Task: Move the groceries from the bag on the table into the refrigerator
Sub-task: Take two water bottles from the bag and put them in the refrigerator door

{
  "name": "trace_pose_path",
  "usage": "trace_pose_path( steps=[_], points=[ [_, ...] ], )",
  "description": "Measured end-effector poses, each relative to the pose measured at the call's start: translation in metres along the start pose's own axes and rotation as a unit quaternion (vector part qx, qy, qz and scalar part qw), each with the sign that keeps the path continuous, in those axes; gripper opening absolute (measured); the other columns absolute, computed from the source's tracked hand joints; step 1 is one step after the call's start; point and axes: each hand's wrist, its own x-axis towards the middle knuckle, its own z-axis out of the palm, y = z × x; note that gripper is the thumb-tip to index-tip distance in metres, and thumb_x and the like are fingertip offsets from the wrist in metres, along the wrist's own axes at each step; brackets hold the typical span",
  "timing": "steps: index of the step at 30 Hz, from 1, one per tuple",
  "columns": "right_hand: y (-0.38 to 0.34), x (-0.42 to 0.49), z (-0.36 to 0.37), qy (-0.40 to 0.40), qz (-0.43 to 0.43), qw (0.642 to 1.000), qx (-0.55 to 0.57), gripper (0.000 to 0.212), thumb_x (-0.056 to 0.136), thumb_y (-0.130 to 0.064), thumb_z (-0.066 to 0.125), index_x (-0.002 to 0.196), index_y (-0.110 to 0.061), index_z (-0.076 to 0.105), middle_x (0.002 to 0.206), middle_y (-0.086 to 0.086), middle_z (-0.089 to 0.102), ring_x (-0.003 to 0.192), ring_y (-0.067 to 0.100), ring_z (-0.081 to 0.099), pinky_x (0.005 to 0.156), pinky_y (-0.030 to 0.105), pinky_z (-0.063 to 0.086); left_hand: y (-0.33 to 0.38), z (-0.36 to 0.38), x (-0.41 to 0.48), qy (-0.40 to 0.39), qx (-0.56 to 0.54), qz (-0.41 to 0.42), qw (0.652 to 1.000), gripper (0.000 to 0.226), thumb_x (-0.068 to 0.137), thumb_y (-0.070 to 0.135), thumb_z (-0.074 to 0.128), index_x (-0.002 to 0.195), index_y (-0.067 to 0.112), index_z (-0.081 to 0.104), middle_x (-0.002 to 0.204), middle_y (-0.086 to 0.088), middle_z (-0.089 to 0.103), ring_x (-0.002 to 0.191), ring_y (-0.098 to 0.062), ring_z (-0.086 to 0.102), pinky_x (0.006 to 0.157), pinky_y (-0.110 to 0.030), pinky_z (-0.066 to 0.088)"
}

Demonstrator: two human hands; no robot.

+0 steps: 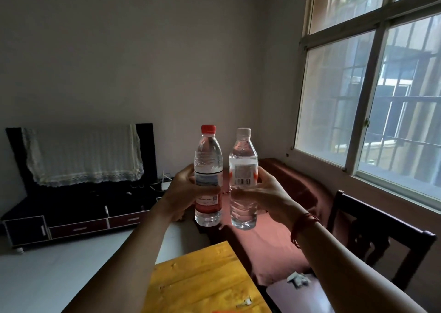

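Note:
Two clear water bottles are held upright side by side in front of me, above the far end of the yellow wooden table. My left hand grips the red-capped bottle around its red and white label. My right hand holds the white-capped bottle around its middle, barcode facing me. The bottles nearly touch. Neither the bag nor the refrigerator is in view.
A low black TV cabinet with a lace-covered screen stands at the back left. A red-covered sofa runs under the window on the right. A dark wooden chair stands at the right of the table.

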Motion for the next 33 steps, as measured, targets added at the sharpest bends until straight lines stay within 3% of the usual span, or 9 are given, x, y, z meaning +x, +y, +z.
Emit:
trace_pose_path(
  steps=[3, 6, 8, 12, 15, 20, 24, 28, 33],
  points=[
    [0.003, 0.005, 0.009, -0.011, -0.001, 1.000, -0.011, 0.052, 0.067, 0.000, 0.085, 0.109, -0.018, 0.062, 0.098, 0.007, 0.074, 0.090, 0.023, 0.073, 0.076, 0.035, 0.057, -0.002, -0.011, -0.012, 0.018, 0.009, -0.008, 1.000, 0.072, 0.049, 0.010, 0.091, 0.115, 0.016, 0.062, 0.101, -0.008, 0.074, 0.094, -0.026, 0.072, 0.082, -0.042, 0.056],
    [0.004, 0.007, 0.026, -0.032, -0.003, 0.999, -0.010, 0.049, 0.068, 0.004, 0.082, 0.108, -0.016, 0.062, 0.092, 0.004, 0.073, 0.084, 0.018, 0.072, 0.068, 0.027, 0.056, -0.006, -0.029, -0.026, 0.052, 0.024, -0.023, 0.998, 0.061, 0.058, -0.001, 0.086, 0.112, 0.014, 0.062, 0.101, -0.010, 0.074, 0.093, -0.027, 0.072, 0.084, -0.045, 0.056],
    [0.005, 0.007, 0.040, -0.052, -0.004, 0.999, -0.004, 0.051, 0.068, 0.004, 0.082, 0.110, -0.015, 0.061, 0.094, 0.004, 0.073, 0.084, 0.018, 0.072, 0.067, 0.026, 0.055, -0.006, -0.041, -0.038, 0.074, 0.033, -0.031, 0.996, 0.056, 0.064, -0.006, 0.081, 0.114, 0.010, 0.061, 0.101, -0.012, 0.073, 0.091, -0.027, 0.072, 0.078, -0.040, 0.057],
    [0.010, 0.013, 0.076, -0.074, -0.002, 0.997, -0.016, 0.053, 0.064, -0.001, 0.087, 0.109, -0.014, 0.061, 0.095, 0.005, 0.073, 0.087, 0.020, 0.072, 0.075, 0.034, 0.057, -0.003, -0.072, -0.065, 0.116, 0.055, -0.030, 0.991, 0.052, 0.065, 0.002, 0.084, 0.112, 0.010, 0.064, 0.099, -0.009, 0.075, 0.090, -0.023, 0.073, 0.068, -0.029, 0.056],
    [0.010, 0.016, 0.111, -0.099, -0.009, 0.995, -0.011, 0.054, 0.064, -0.002, 0.087, 0.109, -0.014, 0.061, 0.097, 0.005, 0.073, 0.089, 0.021, 0.072, 0.080, 0.037, 0.059, 0.001, -0.098, -0.093, 0.156, 0.063, -0.021, 0.985, 0.056, 0.059, 0.009, 0.087, 0.110, 0.011, 0.065, 0.101, -0.009, 0.075, 0.094, -0.024, 0.072, 0.078, -0.037, 0.056],
    [0.007, 0.009, 0.185, -0.164, -0.022, 0.986, -0.018, 0.059, 0.066, -0.006, 0.087, 0.116, -0.014, 0.058, 0.102, 0.003, 0.072, 0.091, 0.016, 0.072, 0.081, 0.031, 0.058, 0.008, -0.149, -0.157, 0.219, 0.078, -0.025, 0.972, 0.066, 0.055, 0.014, 0.088, 0.115, 0.011, 0.062, 0.104, -0.010, 0.073, 0.099, -0.025, 0.070, 0.088, -0.047, 0.055],
    [0.001, -0.010, 0.253, -0.221, -0.026, 0.975, -0.017, 0.063, 0.065, -0.010, 0.088, 0.119, -0.015, 0.056, 0.105, 0.004, 0.071, 0.095, 0.017, 0.071, 0.084, 0.035, 0.058, 0.016, -0.187, -0.224, 0.278, 0.106, -0.044, 0.954, 0.057, 0.063, 0.007, 0.087, 0.114, 0.011, 0.062, 0.103, -0.007, 0.073, 0.097, -0.021, 0.071, 0.090, -0.047, 0.055],
    [-0.011, -0.039, 0.319, -0.275, -0.030, 0.961, 0.005, 0.059, 0.067, -0.005, 0.086, 0.117, -0.015, 0.056, 0.101, 0.004, 0.070, 0.090, 0.015, 0.071, 0.075, 0.028, 0.057, 0.030, -0.220, -0.294, 0.352, 0.127, -0.055, 0.926, 0.070, 0.049, 0.022, 0.091, 0.112, 0.016, 0.062, 0.103, -0.004, 0.074, 0.098, -0.023, 0.071, 0.090, -0.049, 0.055],
    [-0.023, -0.067, 0.397, -0.344, -0.044, 0.938, 0.010, 0.058, 0.065, -0.008, 0.087, 0.113, -0.018, 0.057, 0.099, 0.002, 0.071, 0.090, 0.015, 0.071, 0.084, 0.038, 0.058, 0.047, -0.250, -0.373, 0.437, 0.153, -0.068, 0.884, 0.061, 0.060, 0.004, 0.088, 0.114, 0.013, 0.060, 0.104, -0.006, 0.074, 0.098, -0.025, 0.071, 0.093, -0.053, 0.053]
  ],
)
